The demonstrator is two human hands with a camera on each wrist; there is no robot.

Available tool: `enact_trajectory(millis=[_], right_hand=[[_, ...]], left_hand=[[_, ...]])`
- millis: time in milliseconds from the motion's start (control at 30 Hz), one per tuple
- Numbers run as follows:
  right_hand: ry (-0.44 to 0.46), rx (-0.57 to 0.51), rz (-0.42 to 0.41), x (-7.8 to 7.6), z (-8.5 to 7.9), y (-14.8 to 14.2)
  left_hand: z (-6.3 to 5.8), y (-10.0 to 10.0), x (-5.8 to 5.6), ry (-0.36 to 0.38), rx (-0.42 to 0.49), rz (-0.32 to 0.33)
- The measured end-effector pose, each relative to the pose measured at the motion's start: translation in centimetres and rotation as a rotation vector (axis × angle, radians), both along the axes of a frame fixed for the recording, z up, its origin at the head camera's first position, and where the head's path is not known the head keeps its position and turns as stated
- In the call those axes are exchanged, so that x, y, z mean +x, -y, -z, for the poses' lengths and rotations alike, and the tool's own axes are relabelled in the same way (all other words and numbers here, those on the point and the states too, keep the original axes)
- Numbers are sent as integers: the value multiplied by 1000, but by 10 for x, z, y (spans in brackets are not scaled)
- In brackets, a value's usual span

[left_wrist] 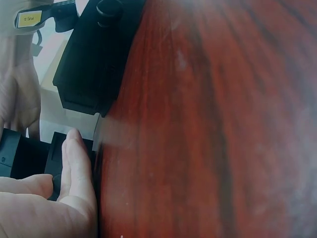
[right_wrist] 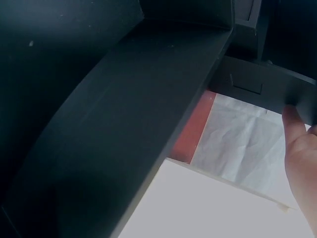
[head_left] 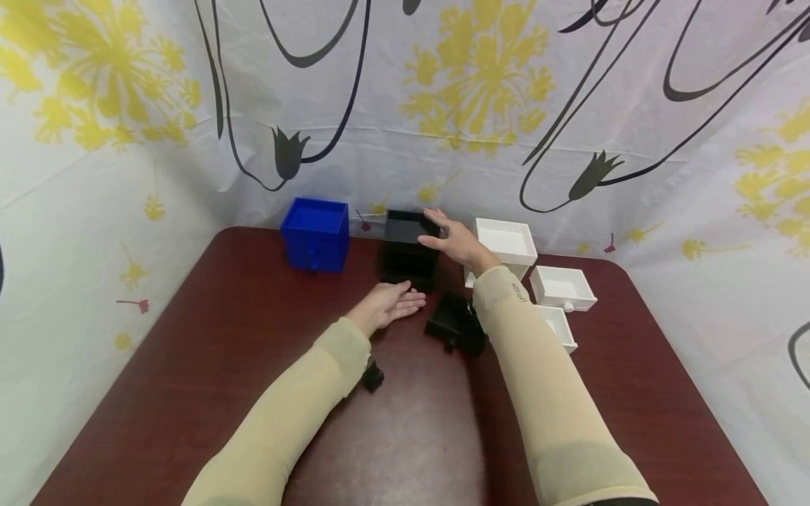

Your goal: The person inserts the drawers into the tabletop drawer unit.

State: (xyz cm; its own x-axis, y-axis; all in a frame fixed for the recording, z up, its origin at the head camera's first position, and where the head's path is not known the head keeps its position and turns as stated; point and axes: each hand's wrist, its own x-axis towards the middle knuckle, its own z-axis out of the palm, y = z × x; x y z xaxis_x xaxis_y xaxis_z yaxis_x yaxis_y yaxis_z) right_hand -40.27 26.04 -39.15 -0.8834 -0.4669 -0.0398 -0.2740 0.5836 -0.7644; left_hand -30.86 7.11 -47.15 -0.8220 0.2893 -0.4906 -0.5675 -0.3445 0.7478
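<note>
A black box [head_left: 410,230] with an open-topped upper compartment stands at the back middle of the table. My right hand [head_left: 457,242] is at its upper right edge, fingers extended; in the right wrist view a fingertip [right_wrist: 292,111] touches a black panel [right_wrist: 247,82]. My left hand [head_left: 395,303] lies low in front of the box, palm turned up and fingers straight. In the left wrist view its thumb [left_wrist: 42,184] is by a small knob on the black front. A loose black drawer [head_left: 451,323] with a round knob sits on the table, partly behind my right forearm.
To the left stands a blue box [head_left: 316,242] with a knob. A white box [head_left: 506,242] is at the back right, with white drawers [head_left: 563,287] lying beside it. Patterned cloth [head_left: 380,105] hangs behind the dark red table [head_left: 253,316].
</note>
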Motion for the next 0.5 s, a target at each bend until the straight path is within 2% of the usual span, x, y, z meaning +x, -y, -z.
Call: enact_trajectory(millis=[500], right_hand=[[-19, -22, -2, -2, 2, 1]], left_hand=[[1, -1, -3, -2, 16, -8]])
